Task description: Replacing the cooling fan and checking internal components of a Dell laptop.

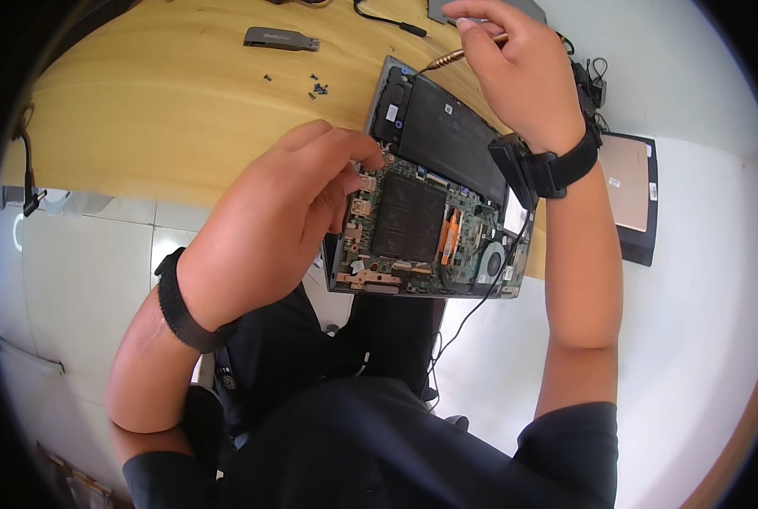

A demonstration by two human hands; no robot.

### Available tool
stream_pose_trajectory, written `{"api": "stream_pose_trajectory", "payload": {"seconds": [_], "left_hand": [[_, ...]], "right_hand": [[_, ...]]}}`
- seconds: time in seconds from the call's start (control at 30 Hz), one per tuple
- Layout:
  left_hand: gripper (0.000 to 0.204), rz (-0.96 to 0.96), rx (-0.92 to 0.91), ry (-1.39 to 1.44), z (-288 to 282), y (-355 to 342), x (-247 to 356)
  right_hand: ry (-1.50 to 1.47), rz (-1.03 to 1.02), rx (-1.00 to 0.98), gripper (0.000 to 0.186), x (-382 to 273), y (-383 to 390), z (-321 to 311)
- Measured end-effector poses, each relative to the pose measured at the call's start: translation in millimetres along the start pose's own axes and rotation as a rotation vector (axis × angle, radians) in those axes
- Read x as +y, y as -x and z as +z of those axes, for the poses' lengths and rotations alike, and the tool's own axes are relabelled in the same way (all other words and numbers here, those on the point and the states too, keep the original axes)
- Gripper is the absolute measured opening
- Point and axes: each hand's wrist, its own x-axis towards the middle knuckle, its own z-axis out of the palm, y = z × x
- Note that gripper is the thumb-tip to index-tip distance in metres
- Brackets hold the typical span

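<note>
An opened laptop [430, 182] lies at a slant over the table's front edge, showing a green circuit board, black battery, orange strip and fan. My right hand [519, 72] holds a bronze precision screwdriver [445, 61], its tip at the laptop's top-left corner near a blue-ringed hole. My left hand [277, 212] is at the laptop's left edge, its fingers curled round or against it; the fingertips are partly hidden. Small dark screws [318, 88] lie on the table to the left of the laptop.
Wooden table [133, 110] holds a grey stick-like item [280, 39] and cables [409, 27]. Black cords and adapters [593, 85] sit at the right, near a stacked rose-gold laptop [621, 182]. A cable [472, 314] hangs from my right wrist device [512, 165] past the laptop.
</note>
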Motion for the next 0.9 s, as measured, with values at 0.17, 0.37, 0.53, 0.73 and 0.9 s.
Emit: {"api": "stream_pose_trajectory", "payload": {"seconds": [0.17,0.37,0.53,0.73,0.9], "left_hand": [[0.017,0.037,0.019,-0.115,-1,-3,-1],[0.021,0.034,0.015,-0.138,0,-2,-1],[0.028,0.004,0.013,-0.081,1,1,-2],[0.035,-0.026,-0.013,-0.090,1,3,-2],[0.040,-0.022,-0.016,-0.106,1,3,0]], "right_hand": [[0.074,0.041,-0.019,0.025,-3,-1,-4],[0.041,-0.030,0.041,0.024,-3,3,-4],[0.150,-0.064,0.036,0.021,-30,25,-32],[-0.133,-0.067,-0.171,0.024,-65,69,-44],[-0.198,-0.172,-0.237,0.022,-71,79,-30]]}}
